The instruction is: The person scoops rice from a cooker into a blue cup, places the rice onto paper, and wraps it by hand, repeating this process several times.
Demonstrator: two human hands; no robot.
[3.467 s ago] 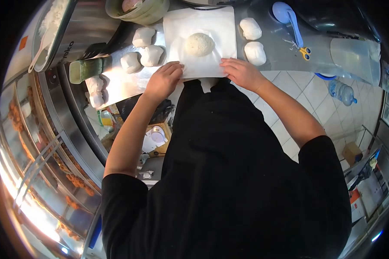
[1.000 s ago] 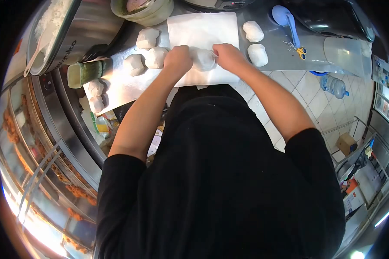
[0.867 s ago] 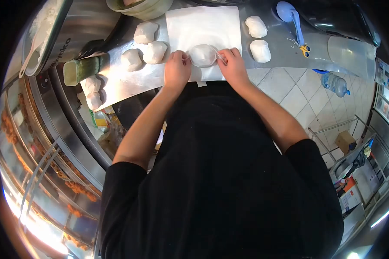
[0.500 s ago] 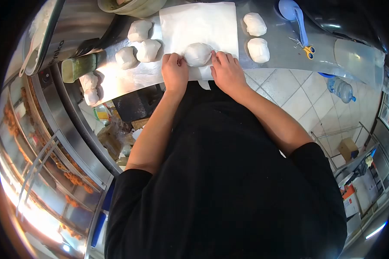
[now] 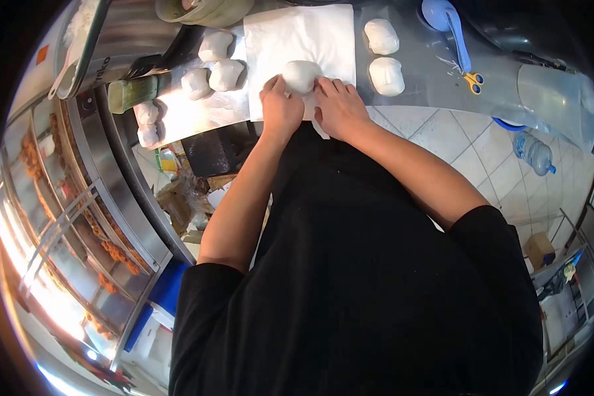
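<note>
A rounded bundle [image 5: 301, 76] covered in white paper rests on the white paper sheets [image 5: 297, 36] at the counter's near side. My left hand [image 5: 282, 111] is closed, its fingertips pinching the paper at the bundle's near left edge. On the opposite side, my right hand [image 5: 340, 109] has its fingers curled against the bundle's near right edge, gripping the paper there. What lies inside the wrapping is hidden. Several similar white wrapped bundles [image 5: 226, 74] sit left of the sheets, and two more white bundles [image 5: 385, 76] sit to the right.
Yellow-handled scissors [image 5: 473, 82] and a blue-handled strainer or scoop [image 5: 457, 39] lie at the right of the metal counter [image 5: 426, 86]. A greenish container [image 5: 132, 94] stands left, a bowl [image 5: 204, 10] at the back. A water bottle [image 5: 533, 154] is on the tiled floor.
Both hands have moved closer together and in under the bundle's near side. The bundle now looks smaller and tighter, a little farther from me. The camera view has shifted slightly.
</note>
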